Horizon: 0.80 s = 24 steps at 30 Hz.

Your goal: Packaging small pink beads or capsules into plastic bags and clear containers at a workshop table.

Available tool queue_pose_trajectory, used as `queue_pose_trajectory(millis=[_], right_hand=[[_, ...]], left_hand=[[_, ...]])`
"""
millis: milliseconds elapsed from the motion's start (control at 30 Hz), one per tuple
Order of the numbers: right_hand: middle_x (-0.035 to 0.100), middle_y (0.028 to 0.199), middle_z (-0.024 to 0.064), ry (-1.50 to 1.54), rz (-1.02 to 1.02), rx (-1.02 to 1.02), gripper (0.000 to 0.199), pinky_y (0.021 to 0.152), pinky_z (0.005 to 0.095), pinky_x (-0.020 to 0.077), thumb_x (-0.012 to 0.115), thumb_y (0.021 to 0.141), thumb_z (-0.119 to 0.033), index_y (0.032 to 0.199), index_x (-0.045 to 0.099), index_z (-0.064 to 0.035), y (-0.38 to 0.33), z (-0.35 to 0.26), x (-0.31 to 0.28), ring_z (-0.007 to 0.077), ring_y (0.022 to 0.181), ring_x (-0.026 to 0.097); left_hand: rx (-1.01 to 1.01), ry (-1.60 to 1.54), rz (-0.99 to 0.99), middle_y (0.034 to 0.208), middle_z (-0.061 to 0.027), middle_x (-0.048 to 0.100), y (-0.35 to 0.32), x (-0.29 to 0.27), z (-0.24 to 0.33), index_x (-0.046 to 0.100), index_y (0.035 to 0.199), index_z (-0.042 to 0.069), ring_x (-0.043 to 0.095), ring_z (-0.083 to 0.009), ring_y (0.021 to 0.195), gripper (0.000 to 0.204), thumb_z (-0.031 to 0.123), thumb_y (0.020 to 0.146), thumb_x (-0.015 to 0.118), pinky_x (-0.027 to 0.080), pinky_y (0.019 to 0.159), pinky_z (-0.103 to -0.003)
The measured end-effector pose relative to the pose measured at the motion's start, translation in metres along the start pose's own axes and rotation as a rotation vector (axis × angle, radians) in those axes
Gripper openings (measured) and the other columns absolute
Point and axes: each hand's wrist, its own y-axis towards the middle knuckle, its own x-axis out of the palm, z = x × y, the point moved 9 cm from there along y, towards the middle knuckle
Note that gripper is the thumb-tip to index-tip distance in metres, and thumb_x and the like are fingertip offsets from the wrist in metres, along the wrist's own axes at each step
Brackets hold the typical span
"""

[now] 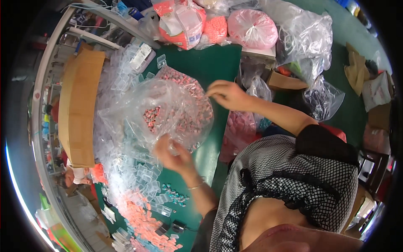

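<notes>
clear bag of pink-and-grey beads lying between two hands

the clear plastic bag (134, 97) is sitting near the middle of the frame, on the green surface (226, 59). it is lying to the left of the right hand (226, 95) and above the left hand (173, 155). its filled part is slanting from upper middle down toward the right, and its loose film is trailing leftward. both hands are meeting its rim: the right at the right edge, the left at the lower edge, so neither is clearly nearer. the right hand is bending its fingers, tips beside or on the film; whether they are pinching it i cannot tell. the left hand is blurring, fingers half curled over the lower edge, and its grip i cannot tell either.

the film is looking thin, wrinkled and glossy; the pink-and-grey beads (151, 119) are showing through as small, rounded, bumpy lumps. left of the bag, hinged clear plastic boxes (145, 176) are heaping up, hard and angular. lower down, flat coral pieces (140, 216) are piling loosely near a scatter of rounded teal beads (175, 195). at the left, a brown cardboard box (79, 109) is standing, matte and creased.
</notes>
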Motion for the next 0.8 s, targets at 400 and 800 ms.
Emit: queue_pose_trajectory(millis=[400, 800], right_hand=[[0.064, 0.081, 0.0132, -0.208, -0.227, 0.834, 0.013, 0.068, 0.0387, 0.0476, 0.054, 0.074, -0.012, 0.080, 0.063, -0.0052, -0.335, 0.159, -0.051, 0.0308, 0.077, 0.061], [0.062, 0.084, 0.0151, -0.338, -0.282, 1.258, 0.023, 0.075, 0.0406, 0.0476, 0.051, 0.073, -0.009, 0.094, 0.061, -0.0065, -0.453, 0.263, -0.061, 0.0322, 0.083, 0.060]], left_hand=[[0.146, -0.215, -0.722, 0.114, -0.0191, 0.048, -0.068, 0.252, 0.054, 0.050, 0.115, 0.004, 0.046, -0.0369, 0.103, 0.046, 0.017, 0.073, 0.065, 0.038, 0.087, -0.046], [0.167, 0.143, -0.707, 0.128, -0.0142, 0.038, -0.070, 0.327, 0.039, 0.045, 0.125, 0.013, 0.036, -0.0376, 0.117, 0.057, 0.040, 0.076, 0.059, 0.028, 0.093, -0.056]])
